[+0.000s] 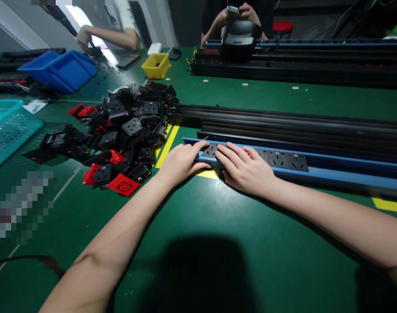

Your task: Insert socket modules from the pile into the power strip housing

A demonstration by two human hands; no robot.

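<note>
Across the middle of the green tabletop (pixel 185 213), the left hand (pixel 178 164) pinches one end of the long blue channel (pixel 335 176); the right hand (pixel 252 174), open, should press its black rectangular sockets (pixel 288 161) evenly.

part of the row of black sockets (pixel 289 160) is covered by the right hand (pixel 250 171), and a stretch of the blue rail (pixel 348 174) is hidden by the left hand (pixel 180 163). the rail's far end is cut off by the right edge, and the turquoise basket (pixel 9 126) by the left. the lower left is masked by coarse squares. the small pieces in the yellow box (pixel 155 71) are too small to be identified.
</note>
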